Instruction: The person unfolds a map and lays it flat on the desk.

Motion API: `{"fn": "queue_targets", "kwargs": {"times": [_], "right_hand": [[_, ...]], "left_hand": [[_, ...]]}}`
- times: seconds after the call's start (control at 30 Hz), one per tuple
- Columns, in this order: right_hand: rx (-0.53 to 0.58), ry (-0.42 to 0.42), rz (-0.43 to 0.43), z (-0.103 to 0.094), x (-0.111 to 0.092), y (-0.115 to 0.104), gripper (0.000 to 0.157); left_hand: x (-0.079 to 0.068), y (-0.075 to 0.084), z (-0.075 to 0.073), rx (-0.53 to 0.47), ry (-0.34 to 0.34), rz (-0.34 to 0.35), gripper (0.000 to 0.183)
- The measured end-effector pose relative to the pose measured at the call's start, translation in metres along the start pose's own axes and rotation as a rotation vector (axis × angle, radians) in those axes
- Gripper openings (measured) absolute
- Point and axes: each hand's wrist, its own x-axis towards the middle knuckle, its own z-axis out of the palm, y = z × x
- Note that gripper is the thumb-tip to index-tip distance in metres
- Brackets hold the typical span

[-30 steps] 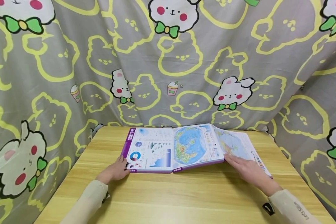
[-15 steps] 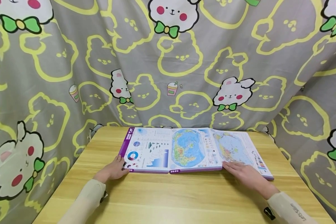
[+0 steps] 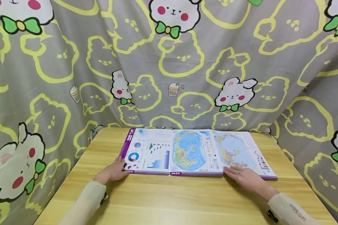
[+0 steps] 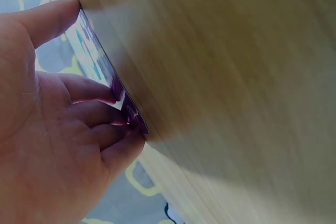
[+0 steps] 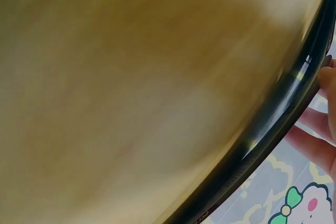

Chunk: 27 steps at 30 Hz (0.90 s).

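A fold-out world map (image 3: pixel 188 150) with purple borders lies spread across the far part of the table. Charts fill its left panel, while blue world maps show on the middle and right panels. My left hand (image 3: pixel 115 170) rests at the map's near left corner, and in the left wrist view its fingertips (image 4: pixel 123 148) touch the purple corner with the thumb apart. Over the near edge of the right panel lies my right hand (image 3: pixel 246 178), fingers extended. Only part of that hand (image 5: pixel 319 132) enters the right wrist view, beside a dark band crossing it.
The wooden table (image 3: pixel 169 200) extends from the map toward me. A grey curtain (image 3: pixel 146 62) with rabbit and yellow outline prints hangs behind the table and along both sides.
The right part of the map, raised at its fold a second ago, now lies flatter. My right hand has moved slightly down with it; my left hand stays at the corner.
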Motion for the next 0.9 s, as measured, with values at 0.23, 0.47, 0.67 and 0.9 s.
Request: {"fn": "queue_targets", "kwargs": {"times": [0.23, 0.47, 0.67, 0.9], "right_hand": [[-0.007, -0.043, -0.015, -0.0014, 0.0021, 0.0, 0.04], [-0.011, -0.093, -0.033, 0.0005, 0.0046, 0.0004, 0.043], [0.007, -0.117, -0.042, 0.0004, 0.0074, 0.0004, 0.035], [0.022, -0.128, -0.036, -0.0002, 0.008, 0.0016, 0.034]], "left_hand": [[0.0013, -0.001, -0.0017, -0.007, -0.002, 0.005, 0.081], [0.0, -0.0007, -0.0037, -0.025, -0.011, 0.002, 0.082], [-0.0014, -0.0008, -0.0041, -0.03, -0.016, 0.014, 0.08], [-0.0011, -0.0027, -0.0037, -0.037, -0.02, 0.008, 0.079]]}}
